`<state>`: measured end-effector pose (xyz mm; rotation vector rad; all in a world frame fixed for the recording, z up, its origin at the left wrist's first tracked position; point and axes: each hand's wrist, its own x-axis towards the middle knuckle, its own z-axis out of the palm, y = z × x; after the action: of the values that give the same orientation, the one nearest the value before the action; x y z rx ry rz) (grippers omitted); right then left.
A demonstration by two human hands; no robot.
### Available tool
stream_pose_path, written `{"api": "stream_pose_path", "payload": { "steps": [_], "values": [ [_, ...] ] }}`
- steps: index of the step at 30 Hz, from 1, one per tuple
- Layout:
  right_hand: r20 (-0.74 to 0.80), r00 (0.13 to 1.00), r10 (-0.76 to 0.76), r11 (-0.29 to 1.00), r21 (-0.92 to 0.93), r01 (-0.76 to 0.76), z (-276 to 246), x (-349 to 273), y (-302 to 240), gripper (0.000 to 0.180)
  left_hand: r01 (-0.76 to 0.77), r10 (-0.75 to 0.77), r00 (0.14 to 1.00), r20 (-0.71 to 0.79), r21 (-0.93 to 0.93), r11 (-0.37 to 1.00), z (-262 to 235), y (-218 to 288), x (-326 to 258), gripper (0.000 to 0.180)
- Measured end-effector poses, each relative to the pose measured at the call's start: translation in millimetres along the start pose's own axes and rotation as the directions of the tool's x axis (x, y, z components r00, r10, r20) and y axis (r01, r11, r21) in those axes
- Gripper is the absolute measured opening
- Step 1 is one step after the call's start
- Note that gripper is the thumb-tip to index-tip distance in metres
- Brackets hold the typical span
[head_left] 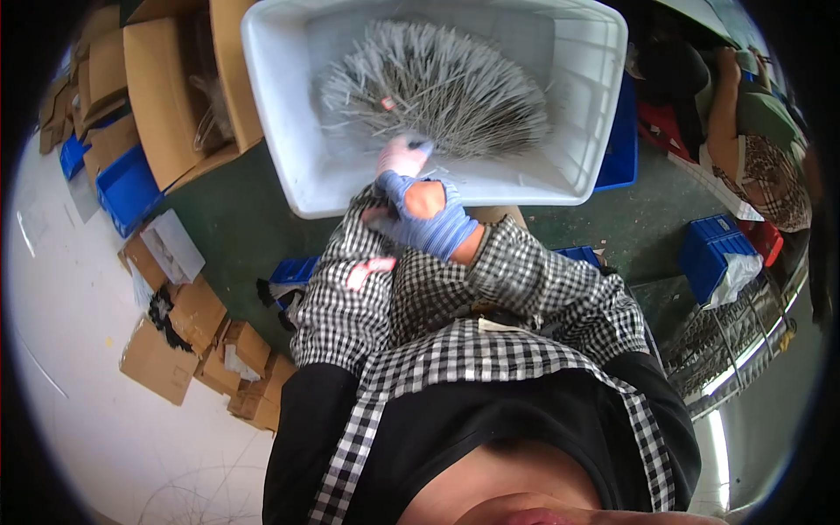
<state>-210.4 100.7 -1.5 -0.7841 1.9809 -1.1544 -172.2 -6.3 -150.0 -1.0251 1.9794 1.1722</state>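
A large white plastic tub [289, 166] stands in front of me. Inside it fans a big heap of thin grey wire-like strands [437, 87], with a small red and white tag [388, 103] among them. My left hand [405, 155], pinkish and blurred, is over the tub's near wall, by the near edge of the strands; its fingers are smeared. My right hand [430, 213], in a blue striped glove with a bare patch of skin on the back, lies across my left wrist. Its fingers bend round the black-and-white checked sleeve [346, 280] there. A red and white strip lies on that sleeve.
Cardboard boxes [166, 96] and a blue bin [131, 188] stand at the left, more flattened cardboard [157, 359] lower down. At the right are another blue bin [707, 254], a wire rack [726, 341] and a nearby person's arm [723, 122].
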Motion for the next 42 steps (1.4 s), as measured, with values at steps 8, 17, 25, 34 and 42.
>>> {"api": "stream_pose_path", "payload": {
  "steps": [8, 17, 25, 34, 42],
  "values": [
    [0.043, 0.944, 0.328, 0.934, -0.166, -0.317, -45.2, -47.0, 118.4, 0.020, 0.176, -0.145, 0.975, -0.169, 0.190, 0.966, -35.3, -34.2, -11.7, 0.033],
    [0.235, 0.921, 0.309, 0.809, -0.575, -0.125, -120.4, -80.2, 232.8, 0.019, -0.172, 0.128, 0.975, 0.180, 0.256, 0.951, -12.3, -17.4, -17.3, 0.030],
    [0.588, 0.803, 0.097, 0.713, -0.604, 0.356, -119.6, -66.6, 251.1, 0.020, -0.195, -0.044, 0.900, 0.434, 0.489, 0.850, 1.8, 29.8, -30.1, 0.032],
    [-0.199, 0.875, 0.441, 0.885, 0.258, -0.388, -128.6, -85.8, 243.0, 0.015, -0.234, -0.056, 0.900, 0.432, 0.587, 0.775, -2.8, 58.7, -36.9, 0.032],
    [-0.514, 0.752, 0.413, 0.864, 0.482, -0.145, -125.1, -70.2, 214.3, 0.018, -0.354, 0.124, 0.918, 0.376, 0.639, 0.682, -33.6, 94.2, -47.6, 0.027]
  ]
}}
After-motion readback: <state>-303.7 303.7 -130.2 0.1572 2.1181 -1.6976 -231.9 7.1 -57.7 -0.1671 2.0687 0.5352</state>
